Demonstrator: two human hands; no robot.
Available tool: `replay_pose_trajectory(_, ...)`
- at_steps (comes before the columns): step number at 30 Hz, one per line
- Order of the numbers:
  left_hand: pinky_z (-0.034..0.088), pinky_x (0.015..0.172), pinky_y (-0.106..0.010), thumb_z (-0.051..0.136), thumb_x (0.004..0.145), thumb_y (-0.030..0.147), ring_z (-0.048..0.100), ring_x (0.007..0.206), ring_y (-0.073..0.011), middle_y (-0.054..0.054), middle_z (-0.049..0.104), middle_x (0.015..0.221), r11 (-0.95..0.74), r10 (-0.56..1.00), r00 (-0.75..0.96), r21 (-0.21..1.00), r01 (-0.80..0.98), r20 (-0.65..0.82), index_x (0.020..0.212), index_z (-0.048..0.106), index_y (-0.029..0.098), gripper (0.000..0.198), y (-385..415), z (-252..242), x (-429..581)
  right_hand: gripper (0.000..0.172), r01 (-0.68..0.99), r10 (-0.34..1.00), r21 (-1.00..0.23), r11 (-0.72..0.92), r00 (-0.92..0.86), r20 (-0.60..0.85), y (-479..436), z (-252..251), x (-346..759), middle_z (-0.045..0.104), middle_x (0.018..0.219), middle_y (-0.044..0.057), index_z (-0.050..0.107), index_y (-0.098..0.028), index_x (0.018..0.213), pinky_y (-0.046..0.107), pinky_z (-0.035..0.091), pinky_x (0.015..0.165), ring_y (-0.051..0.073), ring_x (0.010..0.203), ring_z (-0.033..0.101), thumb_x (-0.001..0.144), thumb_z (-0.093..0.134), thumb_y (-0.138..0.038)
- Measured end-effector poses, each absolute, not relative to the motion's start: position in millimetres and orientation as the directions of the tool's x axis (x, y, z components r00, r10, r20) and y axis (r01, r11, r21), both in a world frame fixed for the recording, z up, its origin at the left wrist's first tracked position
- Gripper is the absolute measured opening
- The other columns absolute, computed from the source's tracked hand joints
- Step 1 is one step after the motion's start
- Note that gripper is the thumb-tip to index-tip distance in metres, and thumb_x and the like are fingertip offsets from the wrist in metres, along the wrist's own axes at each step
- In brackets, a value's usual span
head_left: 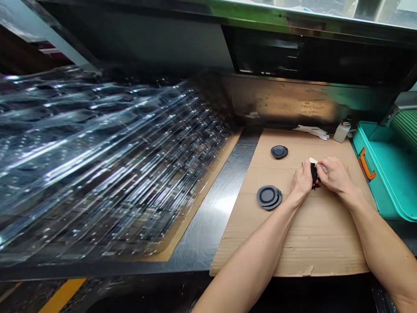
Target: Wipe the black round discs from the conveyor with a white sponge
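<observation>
My left hand (303,177) is closed around a small black part (313,173), most of which my fingers cover. From the other side my right hand (333,174) pinches a whitish piece, perhaps a cloth (313,161), against the top of that part. Both hands meet above the cardboard sheet (312,234). Left of my forearm lie dark grey round parts (268,195), one overlapping another. Farther back sits one more dark round part (279,151) with a small tab at its edge.
Stacked clear plastic trays (130,165) fill the left side. A teal bin (384,191) with an orange handle (367,163) stands at the right. At the back are a white glove (312,131) and a pump bottle (342,131). A metal panel (280,100) rises behind.
</observation>
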State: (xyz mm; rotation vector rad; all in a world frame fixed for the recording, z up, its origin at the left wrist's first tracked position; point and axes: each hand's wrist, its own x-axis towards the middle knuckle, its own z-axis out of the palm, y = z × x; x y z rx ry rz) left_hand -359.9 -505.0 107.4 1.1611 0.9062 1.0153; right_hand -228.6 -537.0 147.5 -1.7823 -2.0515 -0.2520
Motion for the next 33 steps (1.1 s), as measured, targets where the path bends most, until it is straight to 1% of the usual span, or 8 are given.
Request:
replay_pose_trajectory(4,0.045,0.053,-0.027,0.033,0.106,0.054,0.059,0.051,-0.0174,-0.008,0.064,0.054,0.067,0.964,0.263,0.995,-0.075,-0.045,0.059,0.062,0.020,0.065,-509.8,113.0,-361.1,0.022,0.976,0.902,-0.131,0.176,-0.107,0.417,-536.7,148.8,-231.7,0.071,0.089,0.008,0.069,-0.020,0.087,0.033,0.040,0.076,0.023,0.085,0.061,0.099,0.051,-0.026)
replay_pose_trajectory(6,0.045,0.054,-0.027,0.031,0.106,0.051,0.061,0.053,-0.0182,-0.008,0.065,0.056,0.058,0.963,0.265,0.997,-0.057,-0.041,0.061,0.063,0.019,0.064,-511.5,114.7,-361.3,0.020,0.979,0.919,-0.148,0.137,-0.070,0.388,-537.2,149.1,-231.9,0.072,0.089,0.008,0.070,-0.021,0.087,0.032,0.039,0.074,0.022,0.084,0.062,0.097,0.053,-0.024)
replay_pose_trajectory(8,0.046,0.055,-0.028,0.030,0.106,0.052,0.063,0.056,-0.0190,-0.008,0.066,0.059,0.042,0.964,0.265,0.999,-0.030,-0.032,0.064,0.066,0.019,0.064,-511.7,113.9,-361.0,0.019,0.979,0.929,-0.177,0.106,-0.034,0.368,-537.8,149.4,-231.5,0.073,0.087,0.007,0.071,-0.021,0.085,0.031,0.038,0.073,0.022,0.082,0.063,0.095,0.055,-0.023)
replay_pose_trajectory(11,0.049,0.059,-0.028,0.031,0.106,0.054,0.065,0.060,-0.0197,-0.009,0.068,0.061,0.007,0.967,0.253,1.000,0.013,-0.010,0.065,0.066,0.019,0.065,-510.0,109.7,-359.9,0.020,0.963,0.917,-0.227,0.145,-0.045,0.396,-538.0,149.9,-230.5,0.073,0.087,0.006,0.073,-0.020,0.088,0.030,0.040,0.076,0.020,0.082,0.063,0.095,0.054,-0.023)
replay_pose_trajectory(17,0.048,0.053,-0.027,0.030,0.105,0.061,0.061,0.052,-0.0179,-0.006,0.063,0.056,0.047,0.956,0.292,0.998,-0.052,-0.030,0.068,0.066,0.018,0.067,-511.3,107.7,-358.5,0.022,0.952,0.930,-0.271,0.140,-0.033,0.365,-537.7,152.8,-228.2,0.072,0.080,0.005,0.072,-0.021,0.079,0.029,0.039,0.074,0.019,0.076,0.062,0.092,0.054,-0.023)
replay_pose_trajectory(23,0.050,0.054,-0.026,0.031,0.104,0.061,0.061,0.053,-0.0167,-0.005,0.062,0.057,0.033,0.959,0.282,0.997,-0.063,-0.014,0.073,0.066,0.017,0.064,-515.6,110.8,-357.9,0.021,0.941,0.940,-0.317,0.121,-0.006,0.341,-538.7,155.9,-227.9,0.073,0.079,0.005,0.073,-0.021,0.078,0.028,0.039,0.072,0.019,0.075,0.063,0.088,0.055,-0.022)
replay_pose_trajectory(27,0.048,0.052,-0.025,0.035,0.103,0.063,0.061,0.054,-0.0166,-0.005,0.064,0.059,0.055,0.959,0.281,0.995,-0.088,-0.028,0.077,0.067,0.016,0.061,-517.1,111.9,-357.8,0.023,0.938,0.929,-0.315,0.146,-0.020,0.370,-538.5,155.9,-228.1,0.074,0.081,0.006,0.074,-0.021,0.079,0.029,0.041,0.072,0.019,0.076,0.063,0.089,0.054,-0.024)
replay_pose_trajectory(33,0.047,0.053,-0.025,0.036,0.103,0.063,0.061,0.054,-0.0164,-0.006,0.064,0.060,0.043,0.964,0.265,0.996,-0.073,-0.022,0.074,0.065,0.016,0.062,-518.0,112.5,-358.4,0.023,0.931,0.928,-0.338,0.136,0.000,0.373,-538.8,155.8,-227.5,0.075,0.082,0.005,0.076,-0.023,0.081,0.029,0.043,0.073,0.020,0.078,0.066,0.089,0.055,-0.026)
